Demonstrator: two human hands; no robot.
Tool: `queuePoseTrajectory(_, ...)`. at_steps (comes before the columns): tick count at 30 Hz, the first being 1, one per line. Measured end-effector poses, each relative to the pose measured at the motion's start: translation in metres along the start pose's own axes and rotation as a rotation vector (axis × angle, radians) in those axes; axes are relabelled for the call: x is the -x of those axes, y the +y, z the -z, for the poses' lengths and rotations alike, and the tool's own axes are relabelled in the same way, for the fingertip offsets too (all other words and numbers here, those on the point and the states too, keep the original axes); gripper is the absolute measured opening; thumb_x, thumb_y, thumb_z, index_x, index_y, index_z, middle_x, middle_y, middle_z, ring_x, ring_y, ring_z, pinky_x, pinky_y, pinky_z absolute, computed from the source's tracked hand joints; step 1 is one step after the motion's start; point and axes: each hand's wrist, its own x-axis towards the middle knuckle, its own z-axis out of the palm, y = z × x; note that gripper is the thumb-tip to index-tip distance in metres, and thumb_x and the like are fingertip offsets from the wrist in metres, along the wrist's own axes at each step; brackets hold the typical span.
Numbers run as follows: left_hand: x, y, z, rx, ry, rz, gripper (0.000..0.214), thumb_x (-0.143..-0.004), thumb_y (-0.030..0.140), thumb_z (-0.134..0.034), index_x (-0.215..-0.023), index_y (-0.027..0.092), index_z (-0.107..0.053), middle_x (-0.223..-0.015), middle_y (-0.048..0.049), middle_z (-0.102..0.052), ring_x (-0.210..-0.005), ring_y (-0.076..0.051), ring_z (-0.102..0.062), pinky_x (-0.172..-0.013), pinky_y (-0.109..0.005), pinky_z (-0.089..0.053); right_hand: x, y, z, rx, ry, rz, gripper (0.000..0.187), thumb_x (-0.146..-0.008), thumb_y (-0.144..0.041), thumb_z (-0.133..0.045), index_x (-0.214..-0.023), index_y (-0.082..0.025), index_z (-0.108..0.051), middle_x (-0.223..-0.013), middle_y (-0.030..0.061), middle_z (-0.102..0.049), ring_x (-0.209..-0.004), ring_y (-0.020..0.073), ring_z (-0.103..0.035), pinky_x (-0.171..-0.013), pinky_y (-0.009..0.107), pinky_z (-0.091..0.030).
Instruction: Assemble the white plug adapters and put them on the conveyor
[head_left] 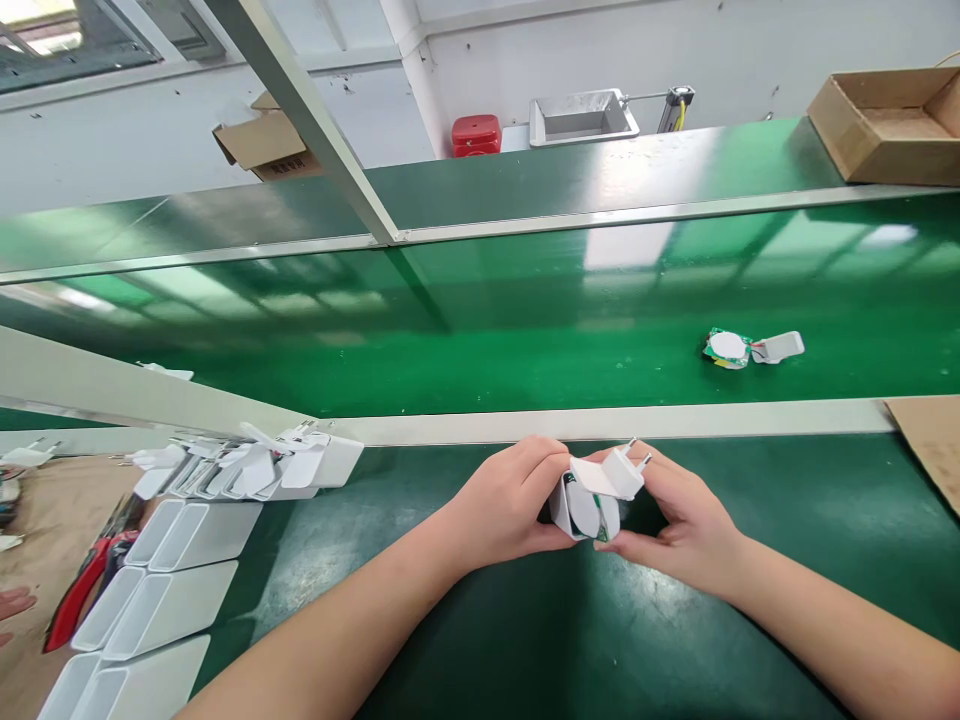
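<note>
Both hands are closed firmly around a white two-pin plug housing (606, 478), the left hand (510, 503) gripping from one side and the right hand (688, 530) from the other, with the fingers curled over the plastic. The housing, its metal pins (631, 446) pointing up and away, sits against an open white casing (577, 510), and a green circuit board (600, 528) shows inside that casing. All of this is held just above a dark green workbench surface (480, 610). Beyond a pale rail, a green conveyor belt (465, 360) carries a green circuit board with a white disc (726, 348) lying just beside a white plug piece (778, 347). Left of the hands, a tight row of white plug housings (247, 465) stands in a line, and below it lie rows of open white rectangular shells (193, 535), hollow sides showing. Further left, red-handled pliers (79, 600) rest on a brown cardboard sheet (52, 510), and a co-worker's hand (13, 604) enters at the edge. At the far right, an open cardboard tray (885, 128) sits on the belt's far edge. Beyond it stand a red box (476, 135) and a metal tray (581, 118), whose contents cannot be made out.
</note>
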Motion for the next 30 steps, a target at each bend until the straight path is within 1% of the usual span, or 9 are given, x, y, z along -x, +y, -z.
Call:
queuePoseTrajectory(6, -0.0004, 0.0005, -0.0004, -0.008, 0.02, -0.014, 0.059, -0.093, 0.056, -0.081, -0.132, 0.018, -0.059, -0.11, -0.0129, -0.073, -0.097, -0.028, -0.074, -0.079, -0.038, -0.064, 0.001, -0.0002, -0.0004, 0.027, -0.001, 0.004, 0.029, -0.091, -0.036, -0.087, -0.116, -0.028, -0.073, -0.12, 0.0101, -0.075, -0.104, 0.0279, -0.074, -0.09, 0.038, -0.065)
queuePoseTrajectory(9, -0.0013, 0.0003, -0.0005, -0.022, 0.032, -0.039, 0.058, -0.094, 0.055, -0.081, -0.133, 0.017, -0.058, -0.11, -0.0133, -0.073, -0.096, -0.028, -0.074, -0.078, -0.038, -0.064, 0.0016, 0.0, -0.0016, 0.039, 0.002, 0.01, 0.029, -0.092, -0.035, -0.087, -0.116, -0.028, -0.073, -0.122, 0.0103, -0.075, -0.106, 0.0276, -0.074, -0.091, 0.038, -0.065)
queuePoseTrajectory(12, -0.0015, -0.0001, -0.0007, -0.024, 0.04, -0.059, 0.057, -0.093, 0.051, -0.082, -0.132, 0.017, -0.057, -0.112, -0.0134, -0.074, -0.098, -0.028, -0.075, -0.08, -0.038, -0.065, 0.0021, 0.0002, -0.0028, 0.044, 0.008, 0.021, 0.03, -0.091, -0.033, -0.087, -0.117, -0.028, -0.073, -0.124, 0.0104, -0.075, -0.109, 0.0273, -0.073, -0.095, 0.037, -0.064)
queuePoseTrajectory(15, -0.0011, -0.0004, -0.0008, -0.023, 0.04, -0.056, 0.056, -0.094, 0.05, -0.081, -0.133, 0.018, -0.057, -0.113, -0.013, -0.074, -0.1, -0.028, -0.075, -0.082, -0.039, -0.065, 0.0027, 0.0003, -0.0035, 0.049, -0.003, 0.019, 0.032, -0.091, -0.032, -0.087, -0.119, -0.028, -0.072, -0.126, 0.0103, -0.074, -0.112, 0.0273, -0.073, -0.097, 0.037, -0.064)
queuePoseTrajectory(20, -0.0008, -0.0007, -0.0008, -0.031, 0.035, -0.052, 0.055, -0.095, 0.051, -0.079, -0.134, 0.019, -0.056, -0.112, -0.013, -0.074, -0.099, -0.028, -0.076, -0.081, -0.04, -0.066, 0.0035, 0.0006, -0.0045, 0.044, -0.01, 0.022, 0.034, -0.091, -0.03, -0.087, -0.121, -0.028, -0.069, -0.126, 0.0102, -0.072, -0.113, 0.0271, -0.071, -0.098, 0.038, -0.063)
queuePoseTrajectory(23, 0.0, -0.0017, -0.0025, -0.009, 0.04, -0.066, 0.057, -0.094, 0.053, -0.081, -0.133, 0.018, -0.056, -0.113, -0.0133, -0.074, -0.102, -0.029, -0.076, -0.085, -0.041, -0.066, 0.0038, 0.0004, -0.0051, 0.044, -0.026, 0.032, 0.039, -0.092, -0.028, -0.086, -0.126, -0.028, -0.067, -0.129, 0.0115, -0.071, -0.118, 0.0281, -0.07, -0.1, 0.039, -0.063)
queuePoseTrajectory(26, 0.0016, -0.003, -0.0052, 0.018, 0.035, -0.068, 0.062, -0.093, 0.058, -0.082, -0.133, 0.018, -0.057, -0.115, -0.0135, -0.074, -0.104, -0.03, -0.076, -0.087, -0.043, -0.066, 0.0042, 0.0007, -0.0053, 0.046, -0.051, 0.04, 0.049, -0.092, -0.027, -0.085, -0.137, -0.028, -0.064, -0.134, 0.0136, -0.07, -0.125, 0.0302, -0.069, -0.104, 0.041, -0.063)
queuePoseTrajectory(28, 0.0026, -0.0035, -0.0064, 0.033, 0.024, -0.06, 0.064, -0.092, 0.06, -0.083, -0.133, 0.019, -0.057, -0.115, -0.0129, -0.074, -0.104, -0.029, -0.076, -0.088, -0.043, -0.066, 0.0046, 0.0021, -0.0051, 0.05, -0.067, 0.051, 0.053, -0.093, -0.028, -0.084, -0.142, -0.027, -0.062, -0.135, 0.0144, -0.069, -0.127, 0.0306, -0.068, -0.104, 0.041, -0.063)
queuePoseTrajectory(30, 0.0031, -0.0036, -0.0064, 0.045, 0.022, -0.056, 0.065, -0.091, 0.059, -0.084, -0.135, 0.02, -0.057, -0.115, -0.0125, -0.074, -0.103, -0.029, -0.076, -0.086, -0.042, -0.066, 0.0049, 0.0045, -0.0046, 0.06, -0.089, 0.06, 0.055, -0.094, -0.031, -0.085, -0.143, -0.027, -0.061, -0.136, 0.0146, -0.067, -0.129, 0.0305, -0.067, -0.105, 0.041, -0.063)
